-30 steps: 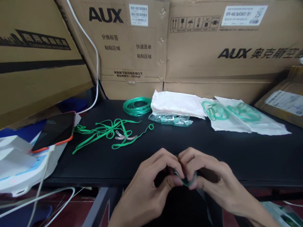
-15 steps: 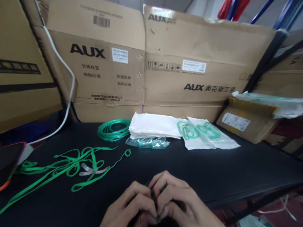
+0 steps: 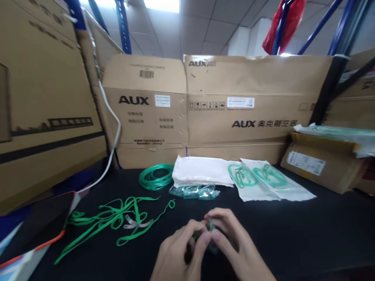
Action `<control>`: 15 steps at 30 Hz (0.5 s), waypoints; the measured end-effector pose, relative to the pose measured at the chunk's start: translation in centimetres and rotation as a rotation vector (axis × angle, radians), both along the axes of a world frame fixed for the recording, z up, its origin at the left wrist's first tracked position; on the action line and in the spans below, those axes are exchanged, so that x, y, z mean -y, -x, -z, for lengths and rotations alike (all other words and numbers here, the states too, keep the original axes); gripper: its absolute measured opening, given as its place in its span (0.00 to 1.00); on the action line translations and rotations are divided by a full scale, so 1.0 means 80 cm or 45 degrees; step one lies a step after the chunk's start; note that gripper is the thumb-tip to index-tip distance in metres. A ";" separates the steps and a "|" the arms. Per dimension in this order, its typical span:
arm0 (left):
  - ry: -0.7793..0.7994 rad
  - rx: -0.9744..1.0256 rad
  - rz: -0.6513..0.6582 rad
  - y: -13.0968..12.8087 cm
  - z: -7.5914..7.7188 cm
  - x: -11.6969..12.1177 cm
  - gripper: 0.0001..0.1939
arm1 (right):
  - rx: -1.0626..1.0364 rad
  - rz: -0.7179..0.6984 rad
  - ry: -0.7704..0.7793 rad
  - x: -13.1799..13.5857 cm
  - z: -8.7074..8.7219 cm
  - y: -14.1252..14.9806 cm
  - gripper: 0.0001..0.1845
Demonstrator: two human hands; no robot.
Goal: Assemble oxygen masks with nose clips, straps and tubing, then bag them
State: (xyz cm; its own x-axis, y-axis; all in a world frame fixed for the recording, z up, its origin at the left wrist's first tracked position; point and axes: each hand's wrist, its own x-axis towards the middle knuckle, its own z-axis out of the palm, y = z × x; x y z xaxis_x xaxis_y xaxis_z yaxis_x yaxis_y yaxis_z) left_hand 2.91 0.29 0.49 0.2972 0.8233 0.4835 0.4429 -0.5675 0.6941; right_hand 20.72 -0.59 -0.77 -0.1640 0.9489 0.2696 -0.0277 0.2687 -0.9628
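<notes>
My left hand (image 3: 181,249) and my right hand (image 3: 231,244) meet low in the middle of the view, over the black tabletop (image 3: 281,234). Between their pinched fingertips is a small greenish piece (image 3: 211,226), mostly covered by the fingers; its kind cannot be made out. Both thumbs press together on the near side. Left of the hands lies a tangle of flat green straps (image 3: 111,216), with small pale metal strips (image 3: 136,223) among them. Beyond the hands sits a small clear bag (image 3: 193,191) with greenish contents.
A coil of green tubing (image 3: 155,177) lies beside a white packet (image 3: 203,171). Two flat bags (image 3: 263,181) with green tubing rest to the right. Cardboard panels (image 3: 240,86) stand behind, an open carton (image 3: 319,160) at right. A dark-screened device (image 3: 43,222) is at left.
The view has tilted up and shifted left, so the table things appear lower and farther right. My fingers have rearranged around the small piece, thumbs now on top.
</notes>
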 end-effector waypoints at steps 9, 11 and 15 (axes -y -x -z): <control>0.138 -0.459 -0.079 -0.023 -0.053 -0.005 0.15 | 0.320 0.187 -0.176 -0.014 0.037 -0.031 0.23; 0.115 -0.530 -0.098 -0.014 -0.063 -0.010 0.17 | 0.417 0.265 -0.218 -0.021 0.044 -0.039 0.25; 0.118 -0.618 -0.151 0.033 -0.083 -0.027 0.18 | 0.544 0.310 -0.248 -0.025 0.049 -0.042 0.26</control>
